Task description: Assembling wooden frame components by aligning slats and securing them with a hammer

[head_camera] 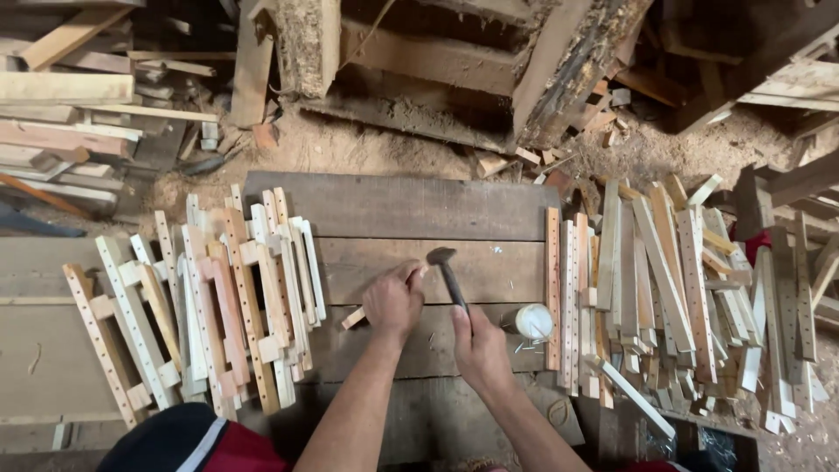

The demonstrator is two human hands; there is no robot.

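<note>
Right hand (480, 348) wraps fingers tight round hammer (448, 274) handle, low end; dark head up past fingertips. Hammer looks heavy, hard, top-heavy; best held low on handle. Left hand (393, 301) pinches small wood strip (354, 317) flat on plank bench (411, 210); strip looks light, stiff. White pot (533, 322) beside right knuckles. Finished frames (210, 306) past left hand.

Sawdust-strewn dirt floor (367, 149), rough timber beams (559, 61) and stacked planks (61, 114) behind.
</note>
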